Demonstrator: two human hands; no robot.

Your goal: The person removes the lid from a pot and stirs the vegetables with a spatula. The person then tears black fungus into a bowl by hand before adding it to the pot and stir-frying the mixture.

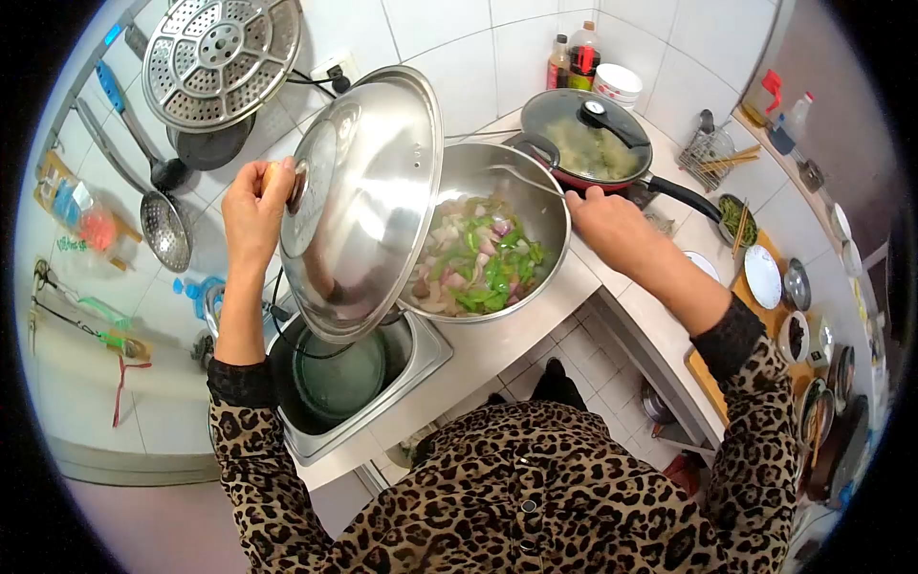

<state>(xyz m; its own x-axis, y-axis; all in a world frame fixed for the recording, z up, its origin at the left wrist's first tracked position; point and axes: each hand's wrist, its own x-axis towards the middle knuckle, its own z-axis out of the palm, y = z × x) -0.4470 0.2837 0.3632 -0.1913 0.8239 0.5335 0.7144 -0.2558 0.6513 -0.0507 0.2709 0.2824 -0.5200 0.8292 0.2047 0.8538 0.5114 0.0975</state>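
Note:
My left hand (256, 212) grips the knob of a large steel lid (368, 201), which is tilted on edge beside and partly over a deep steel pan (550, 206). Chopped green peppers and onion pieces (483, 258) lie in the pan. At the pan's right rim, my right hand (612, 225) has its fingers curled at a thin metal utensil or handle that reaches across the inside; which of these it is I cannot tell. Behind the pan stands a red frying pan under a glass lid (564, 134), its black handle pointing right.
A sink (421, 349) with a round basin (339, 373) lies below the lid. Ladles and a perforated steamer plate (222, 43) hang at the left. Bottles (583, 55) and white bowls (618, 84) stand behind; plates (762, 277) and a cutlery basket (710, 153) are at the right.

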